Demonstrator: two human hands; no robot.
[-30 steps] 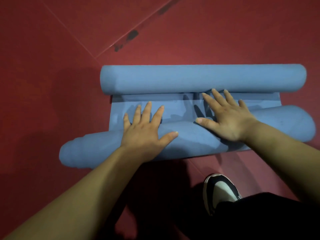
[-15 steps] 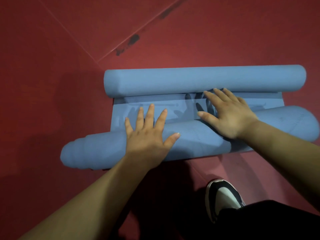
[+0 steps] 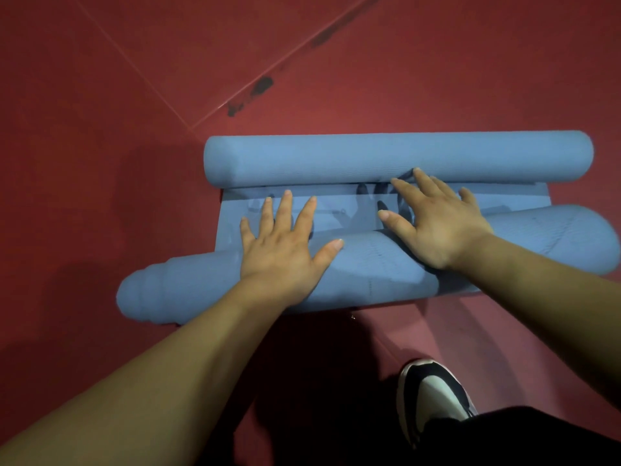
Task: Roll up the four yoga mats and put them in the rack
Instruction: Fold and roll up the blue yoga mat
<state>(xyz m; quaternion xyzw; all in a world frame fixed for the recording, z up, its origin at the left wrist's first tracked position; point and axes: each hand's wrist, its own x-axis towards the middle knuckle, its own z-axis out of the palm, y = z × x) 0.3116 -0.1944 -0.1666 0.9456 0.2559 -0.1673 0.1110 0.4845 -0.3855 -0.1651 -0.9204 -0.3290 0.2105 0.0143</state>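
The left hand and right hand lie palm-down, fingers straight and spread, gripping nothing, both pressing the near roll of blue yoga mat; the right fingertips reach the far roll. The 2 rolls lie parallel, a flat strip between them, on a red floor with seams and a dark scuff.

Near roll lies before far roll, flat strip between.
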